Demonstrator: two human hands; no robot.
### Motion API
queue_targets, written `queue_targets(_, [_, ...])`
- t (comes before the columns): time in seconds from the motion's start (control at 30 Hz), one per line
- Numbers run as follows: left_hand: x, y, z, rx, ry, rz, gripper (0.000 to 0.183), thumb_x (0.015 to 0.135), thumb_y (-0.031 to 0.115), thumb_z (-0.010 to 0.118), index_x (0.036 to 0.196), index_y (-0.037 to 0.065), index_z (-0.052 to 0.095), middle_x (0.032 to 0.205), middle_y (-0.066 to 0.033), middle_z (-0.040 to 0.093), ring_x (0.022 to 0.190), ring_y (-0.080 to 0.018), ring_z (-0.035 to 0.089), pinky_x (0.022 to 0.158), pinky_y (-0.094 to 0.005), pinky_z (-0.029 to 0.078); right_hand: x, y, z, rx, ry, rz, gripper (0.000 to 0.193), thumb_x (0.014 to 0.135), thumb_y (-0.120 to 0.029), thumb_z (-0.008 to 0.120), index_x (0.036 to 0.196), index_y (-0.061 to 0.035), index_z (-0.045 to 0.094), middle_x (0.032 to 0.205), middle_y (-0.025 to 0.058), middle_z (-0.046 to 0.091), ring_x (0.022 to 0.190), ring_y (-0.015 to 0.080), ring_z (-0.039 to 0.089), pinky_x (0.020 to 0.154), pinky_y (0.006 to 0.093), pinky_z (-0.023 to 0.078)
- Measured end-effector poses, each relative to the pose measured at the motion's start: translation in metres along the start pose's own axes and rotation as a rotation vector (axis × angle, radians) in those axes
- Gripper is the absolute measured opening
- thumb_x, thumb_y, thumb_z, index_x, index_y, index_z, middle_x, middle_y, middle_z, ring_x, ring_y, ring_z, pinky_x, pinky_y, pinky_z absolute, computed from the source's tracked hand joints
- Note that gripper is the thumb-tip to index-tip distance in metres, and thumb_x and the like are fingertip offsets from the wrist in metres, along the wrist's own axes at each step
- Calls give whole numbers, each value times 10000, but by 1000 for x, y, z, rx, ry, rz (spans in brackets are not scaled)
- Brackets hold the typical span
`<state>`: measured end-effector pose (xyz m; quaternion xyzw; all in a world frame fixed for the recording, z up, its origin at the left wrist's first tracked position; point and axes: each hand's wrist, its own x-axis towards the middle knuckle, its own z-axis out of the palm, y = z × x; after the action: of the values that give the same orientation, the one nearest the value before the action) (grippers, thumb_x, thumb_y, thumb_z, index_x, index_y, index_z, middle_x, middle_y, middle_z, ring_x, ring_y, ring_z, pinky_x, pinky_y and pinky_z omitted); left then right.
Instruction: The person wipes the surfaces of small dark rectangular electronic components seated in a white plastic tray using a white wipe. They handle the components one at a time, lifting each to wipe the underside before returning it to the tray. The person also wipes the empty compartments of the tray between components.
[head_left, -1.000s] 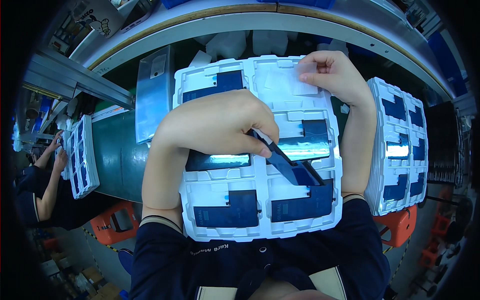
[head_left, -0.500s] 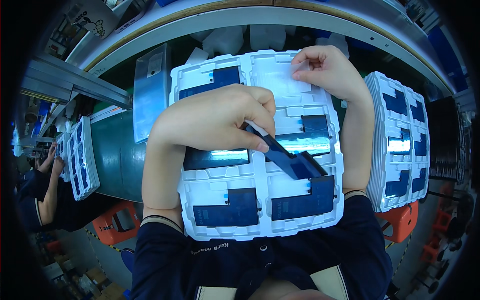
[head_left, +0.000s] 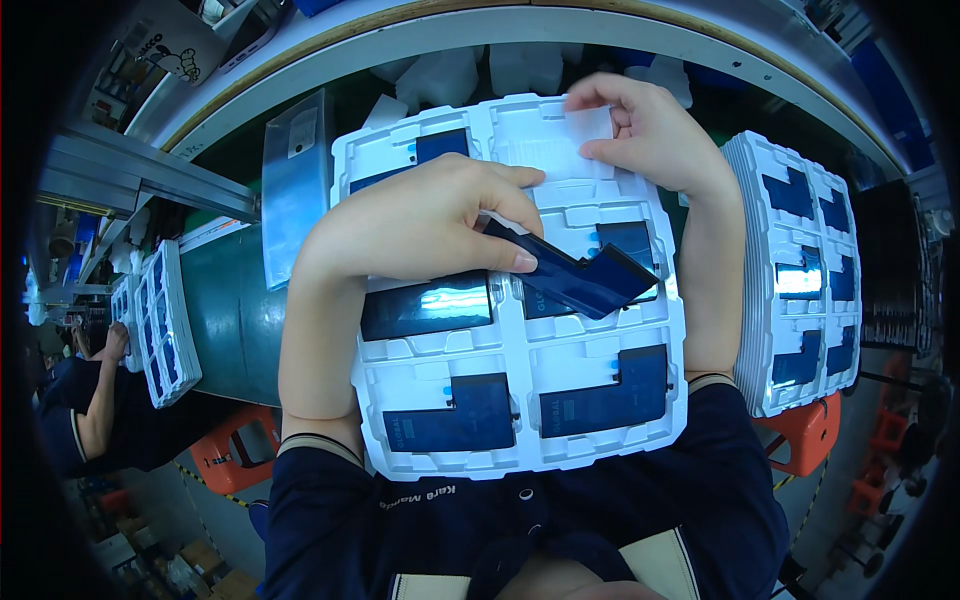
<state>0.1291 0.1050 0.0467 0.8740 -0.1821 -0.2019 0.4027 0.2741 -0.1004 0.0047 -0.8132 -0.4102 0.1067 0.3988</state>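
— Green bench [head_left: 235, 315] in a cluttered workshop; what stands farthest left?

— Another person [head_left: 85, 410] at 9 o'clock, arms toward a left stack of white trays [head_left: 181, 310] loaded with black pieces

— And next along?

— A clear plastic sleeve [head_left: 293, 190] lies at 10 o'clock from the main white tray [head_left: 523, 370], which sits in the middle, before the wearer's dark shirt

— What are the hands doing?

— The left hand [head_left: 450, 220] reaches across the tray's left column, thumb and fingers closed on one end of a flat black stepped piece [head_left: 590, 285]. That piece slants down toward 4 o'clock, above the right column's middle compartment, where a similar one lies

— The right hand?

— The right hand [head_left: 650, 130], at 1 o'clock over the tray, holds a thin translucent film [head_left: 592, 125]. Its index and thumb tips stand apart; blur hides the exact grip. More clear sheets lie in the compartment below

— Anything farther right?

— A right stack of loaded white trays [head_left: 790, 235] at 3 o'clock, just above an orange stool [head_left: 808, 435]
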Motion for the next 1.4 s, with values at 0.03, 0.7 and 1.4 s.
queue_targets(0.03, [0,2,-1,-11,-11,-33,176,804,136,746,933,19,727,1174,-198,661,1303,-332,494,880,-337,457,-2,-2,1,-6,34,-15,478,698,-45,752,1160,-56,631,994,97,636,758,188,613,656,279,512])
queue_targets(0.7, [41,-25,16,267,552,-30,342,837,151,707,1157,35,678,1016,-55,662,882,-148,608,773,-279,498,-6,26,-23,62,57,-86,240,898,-237,663,1049,-57,714,891,49,667,683,107,558,622,245,483])
queue_targets(1.4, [35,2,25,-1022,808,439,553,979,183,533,1449,-2,309,1276,-231,555,1174,-289,581,1007,-371,484,-13,-31,5,470,186,-172,121,829,-89,722,907,-1,692,808,51,693,750,94,648,695,216,505])
